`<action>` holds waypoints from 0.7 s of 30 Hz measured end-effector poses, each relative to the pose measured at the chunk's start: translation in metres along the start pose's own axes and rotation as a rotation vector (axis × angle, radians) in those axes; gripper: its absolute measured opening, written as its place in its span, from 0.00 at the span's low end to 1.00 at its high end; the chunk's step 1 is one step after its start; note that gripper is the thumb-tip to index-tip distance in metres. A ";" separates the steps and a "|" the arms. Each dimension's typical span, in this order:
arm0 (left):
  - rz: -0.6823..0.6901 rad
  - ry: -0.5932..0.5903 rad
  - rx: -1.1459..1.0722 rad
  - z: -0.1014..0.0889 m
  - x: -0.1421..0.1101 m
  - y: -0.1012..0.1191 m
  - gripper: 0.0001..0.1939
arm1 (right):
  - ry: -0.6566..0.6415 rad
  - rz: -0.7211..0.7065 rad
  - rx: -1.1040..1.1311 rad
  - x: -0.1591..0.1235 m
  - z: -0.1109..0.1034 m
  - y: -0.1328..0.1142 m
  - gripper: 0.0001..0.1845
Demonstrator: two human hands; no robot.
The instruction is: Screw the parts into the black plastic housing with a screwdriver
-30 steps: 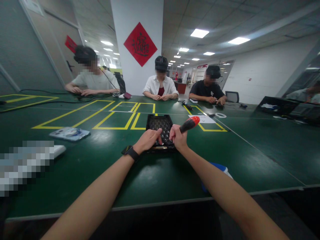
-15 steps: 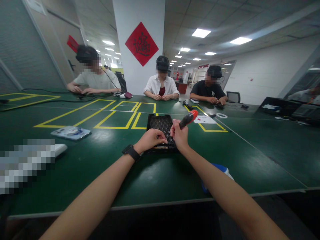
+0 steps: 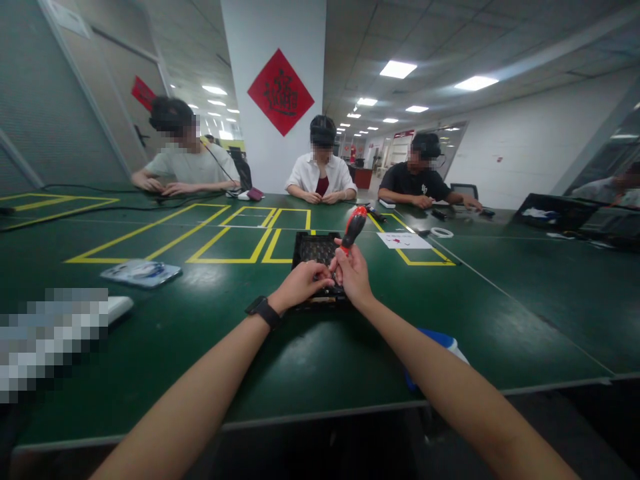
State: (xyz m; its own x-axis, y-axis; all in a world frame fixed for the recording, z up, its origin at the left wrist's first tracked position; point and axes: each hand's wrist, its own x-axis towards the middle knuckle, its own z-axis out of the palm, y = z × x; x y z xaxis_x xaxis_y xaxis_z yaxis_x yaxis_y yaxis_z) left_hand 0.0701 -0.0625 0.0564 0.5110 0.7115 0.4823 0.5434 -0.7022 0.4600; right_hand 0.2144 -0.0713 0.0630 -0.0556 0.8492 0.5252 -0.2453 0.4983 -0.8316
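Observation:
A red-and-black-handled screwdriver (image 3: 355, 225) stands nearly upright in my right hand (image 3: 356, 275), whose fingers are closed round its lower part. Its shaft and tip are hidden behind the fingers. Beside it, my left hand (image 3: 302, 285), with a dark watch (image 3: 263, 311) at the wrist, pinches thumb and fingers together near the screwdriver's lower end. What that pinch holds, if anything, I cannot make out. Both hands are over a black open tray-like box (image 3: 311, 247) with a patterned inside, and they cover part of it.
On the green table (image 3: 280, 367) lie a pale blue-and-white packet (image 3: 141, 272) at left, a blue-and-white object (image 3: 440, 339) partly behind my right forearm, a white sheet (image 3: 404, 241) and a white ring (image 3: 441, 233). Several people sit across the table.
The screwdriver's handle has swung from leaning right to nearly upright, moving left. My right hand has shifted slightly left, closer to my left hand. The co-worker at right has stretched out an arm.

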 end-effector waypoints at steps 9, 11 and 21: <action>0.078 -0.009 -0.048 0.000 0.001 -0.002 0.09 | 0.029 -0.038 0.006 0.001 -0.001 0.000 0.18; 0.046 0.009 -0.062 0.001 0.001 -0.002 0.09 | 0.045 -0.048 0.009 0.000 0.000 -0.001 0.17; 0.027 -0.043 -0.167 0.001 -0.001 -0.002 0.10 | -0.040 -0.027 0.020 -0.002 -0.001 0.005 0.18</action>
State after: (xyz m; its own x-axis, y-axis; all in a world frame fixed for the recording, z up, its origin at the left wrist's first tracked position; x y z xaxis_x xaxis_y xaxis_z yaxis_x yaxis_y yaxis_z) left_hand 0.0693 -0.0613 0.0540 0.5539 0.6903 0.4656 0.4127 -0.7132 0.5665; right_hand 0.2138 -0.0707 0.0574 -0.0870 0.8277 0.5544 -0.2665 0.5170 -0.8135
